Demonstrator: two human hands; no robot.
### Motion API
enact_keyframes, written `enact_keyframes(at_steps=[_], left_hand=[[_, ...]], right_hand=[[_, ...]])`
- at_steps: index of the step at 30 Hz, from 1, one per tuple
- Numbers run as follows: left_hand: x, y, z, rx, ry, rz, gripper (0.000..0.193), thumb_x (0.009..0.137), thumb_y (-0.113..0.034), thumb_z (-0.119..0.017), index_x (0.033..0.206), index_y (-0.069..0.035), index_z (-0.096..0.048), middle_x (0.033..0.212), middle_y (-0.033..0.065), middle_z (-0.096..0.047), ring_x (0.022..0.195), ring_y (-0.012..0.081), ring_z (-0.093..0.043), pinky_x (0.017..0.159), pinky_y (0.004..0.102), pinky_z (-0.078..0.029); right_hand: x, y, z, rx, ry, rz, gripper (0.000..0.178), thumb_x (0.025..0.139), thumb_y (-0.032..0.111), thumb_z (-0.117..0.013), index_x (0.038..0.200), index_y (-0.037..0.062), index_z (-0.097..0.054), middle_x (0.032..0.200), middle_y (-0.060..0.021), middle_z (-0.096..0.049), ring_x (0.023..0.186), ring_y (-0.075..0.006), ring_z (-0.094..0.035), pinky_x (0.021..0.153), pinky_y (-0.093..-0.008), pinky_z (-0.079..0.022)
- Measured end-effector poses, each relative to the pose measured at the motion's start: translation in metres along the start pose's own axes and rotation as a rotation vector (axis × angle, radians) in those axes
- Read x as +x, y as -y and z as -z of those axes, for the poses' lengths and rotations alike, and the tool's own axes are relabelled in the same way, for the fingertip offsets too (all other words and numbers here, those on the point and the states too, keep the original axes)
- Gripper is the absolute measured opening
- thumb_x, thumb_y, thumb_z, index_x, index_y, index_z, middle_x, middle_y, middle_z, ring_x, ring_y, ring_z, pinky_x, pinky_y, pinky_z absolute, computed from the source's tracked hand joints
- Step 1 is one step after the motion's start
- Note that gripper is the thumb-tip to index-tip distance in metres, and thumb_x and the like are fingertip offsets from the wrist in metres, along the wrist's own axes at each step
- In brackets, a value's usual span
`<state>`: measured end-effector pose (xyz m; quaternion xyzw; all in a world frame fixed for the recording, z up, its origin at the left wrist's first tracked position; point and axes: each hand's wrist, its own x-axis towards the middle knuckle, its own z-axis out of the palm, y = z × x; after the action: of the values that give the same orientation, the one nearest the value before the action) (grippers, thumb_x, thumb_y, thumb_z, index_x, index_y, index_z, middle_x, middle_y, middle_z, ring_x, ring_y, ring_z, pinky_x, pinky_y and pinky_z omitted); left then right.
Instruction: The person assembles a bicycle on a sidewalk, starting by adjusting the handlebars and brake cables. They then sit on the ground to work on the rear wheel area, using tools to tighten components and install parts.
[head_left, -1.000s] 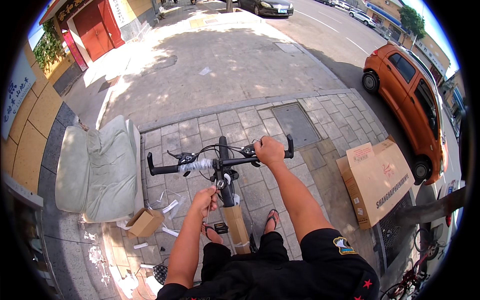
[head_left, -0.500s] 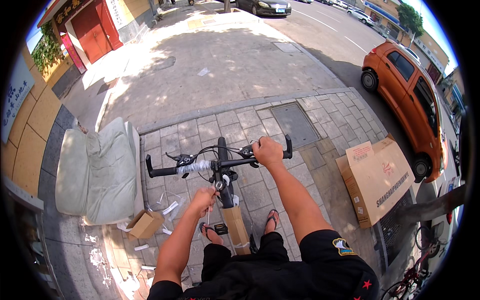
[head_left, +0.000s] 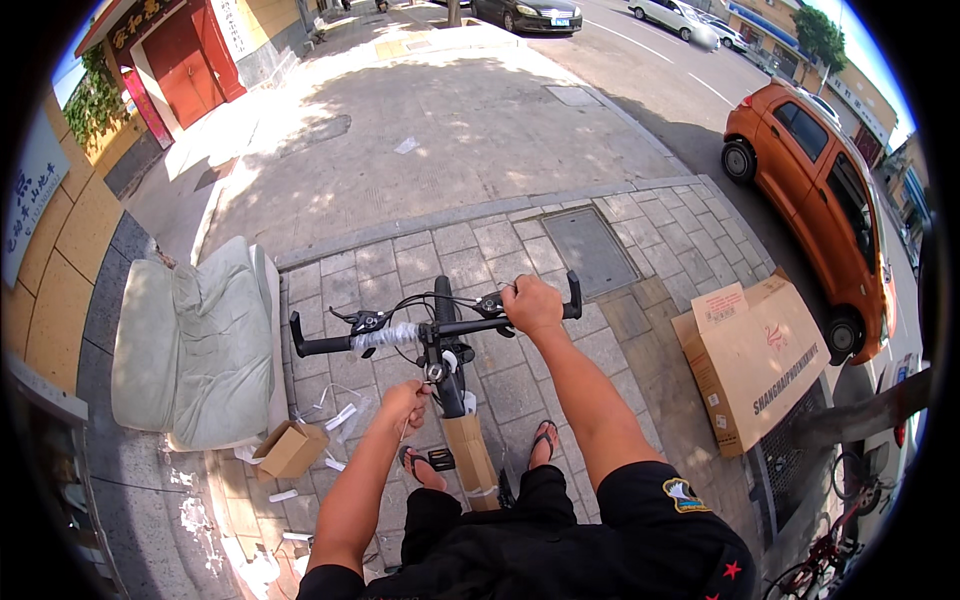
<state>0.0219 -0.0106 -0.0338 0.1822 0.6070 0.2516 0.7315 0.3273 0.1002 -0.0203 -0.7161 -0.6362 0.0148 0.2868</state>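
The bike stands upright on the pavement, between the person's feet, with its front wheel pointing away from the person. The handlebar runs crosswise, with an upturned bar end at each tip. The right hand is closed around the right part of the handlebar, between the right brake lever and the bar end. The left hand is closed, fingers pinched, on a thin metal tool just beside the stem, on its near left side; whether the tool's tip is seated in a bolt cannot be told. Clear plastic wrap covers part of the handlebar left of the stem. A cardboard sleeve encloses the frame tube behind the stem. The left pedal is beside the sleeve, near the left foot. To the left, a small open box lies near the pale sofa, with white scraps beside it. To the right, a large carton lies on the pavement, near an orange car.
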Motion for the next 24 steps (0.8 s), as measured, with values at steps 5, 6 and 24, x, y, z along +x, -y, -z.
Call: enact_keyframes(at_steps=[5, 6, 24], left_hand=[[-0.003, -0.003, -0.002, 0.141, -0.034, -0.047, 0.023, 0.102, -0.027, -0.048, 0.096, -0.007, -0.058, 0.056, -0.0029, -0.041, 0.038, 0.01, -0.034, 0.036, 0.028, -0.024], [-0.006, 0.0, -0.006, 0.216, -0.072, -0.102, 0.024, 0.102, -0.027, -0.048, 0.097, -0.007, -0.058, 0.056, -0.0032, -0.041, 0.039, 0.0097, -0.034, 0.037, 0.0278, -0.024], [0.008, 0.02, -0.006, 0.292, -0.184, -0.326, 0.027, 0.1, -0.027, -0.051, 0.09, -0.004, -0.062, 0.06, 0.0009, -0.05, 0.041, 0.012, -0.04, 0.036, 0.0307, -0.031]], right_hand=[[-0.001, 0.004, 0.001, 0.015, -0.012, 0.01, 0.033, 0.09, 0.036, -0.06, 0.081, 0.0058, -0.07, 0.087, -0.0166, -0.072, 0.079, -0.039, -0.07, 0.074, -0.0519, -0.056], [-0.001, 0.005, 0.001, 0.019, -0.02, 0.014, 0.032, 0.09, 0.036, -0.061, 0.081, 0.0058, -0.069, 0.086, -0.0165, -0.072, 0.079, -0.0389, -0.07, 0.074, -0.0519, -0.056], [0.0, 0.004, 0.004, 0.002, -0.008, 0.01, 0.033, 0.09, 0.036, -0.06, 0.082, 0.0056, -0.071, 0.088, -0.0168, -0.072, 0.08, -0.0386, -0.071, 0.075, -0.0515, -0.056]])
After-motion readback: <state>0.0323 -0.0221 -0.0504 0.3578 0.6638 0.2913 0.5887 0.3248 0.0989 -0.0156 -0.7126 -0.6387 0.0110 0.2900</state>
